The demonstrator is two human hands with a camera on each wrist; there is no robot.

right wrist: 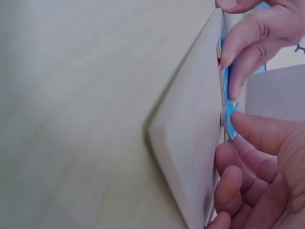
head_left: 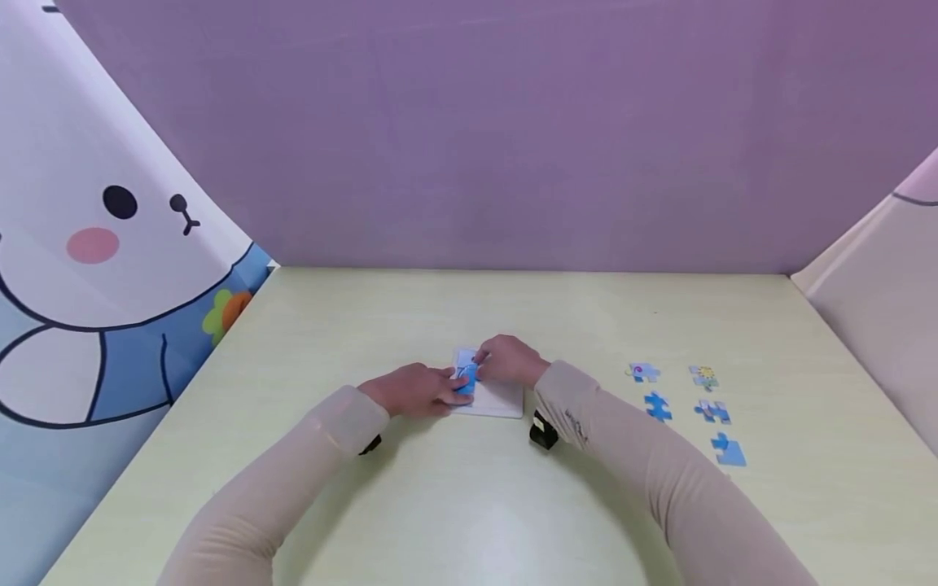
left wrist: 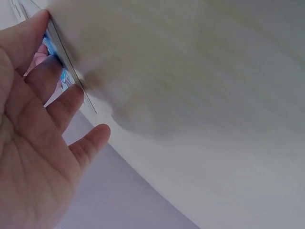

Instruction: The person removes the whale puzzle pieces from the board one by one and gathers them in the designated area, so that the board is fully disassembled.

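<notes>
A pale puzzle board [head_left: 501, 401] lies on the table between both hands, with joined blue puzzle pieces [head_left: 466, 373] along its left side. My left hand [head_left: 418, 389] comes in from the left, its fingers extended over the board's edge and resting on those pieces. On the far side, my right hand [head_left: 510, 360] bends over the board and pinches a blue puzzle piece [right wrist: 230, 126] at the end of the joined row. Its thumb presses on the piece's face in the right wrist view, with the other fingers curled beneath. The fingers partly cover the picture.
Several loose puzzle pieces lie to the right on the table [head_left: 469, 505], among them one with a pink swirl [head_left: 645, 372], one with a yellow flower [head_left: 705, 375] and a blue corner piece [head_left: 729, 450]. A purple wall [head_left: 513, 146] rises behind the table.
</notes>
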